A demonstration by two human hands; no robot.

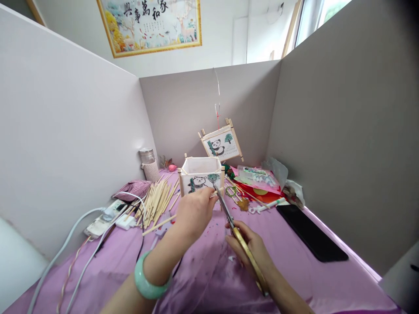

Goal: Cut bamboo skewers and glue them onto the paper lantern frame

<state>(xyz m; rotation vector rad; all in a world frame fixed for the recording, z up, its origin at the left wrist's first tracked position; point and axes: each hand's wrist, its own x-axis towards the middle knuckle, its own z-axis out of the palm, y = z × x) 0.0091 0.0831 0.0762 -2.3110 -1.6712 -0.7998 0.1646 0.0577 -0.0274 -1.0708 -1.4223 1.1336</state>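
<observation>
A white box-shaped lantern (193, 176) with wooden stick corners and a panda drawing stands on the purple cloth. My left hand (197, 211), with a green bangle on the wrist, is closed in a pinch in front of its lower right side; a short bit of pale stick shows by the fingertips. My right hand (247, 244) is wrapped round gold-handled scissors (244, 246). Their blades point up and left, with the tips over the lantern's front near my left fingertips. A second panda lantern (222, 144) hangs tilted from a wire behind.
Wooden sticks (159, 198), a power strip (101, 223) with cables, a checked cloth (133, 190) and a bottle (149, 165) are on the left. A black phone-like slab (310, 233), a marker pen (271, 204) and craft packets (257, 176) lie right. Grey panels surround the table.
</observation>
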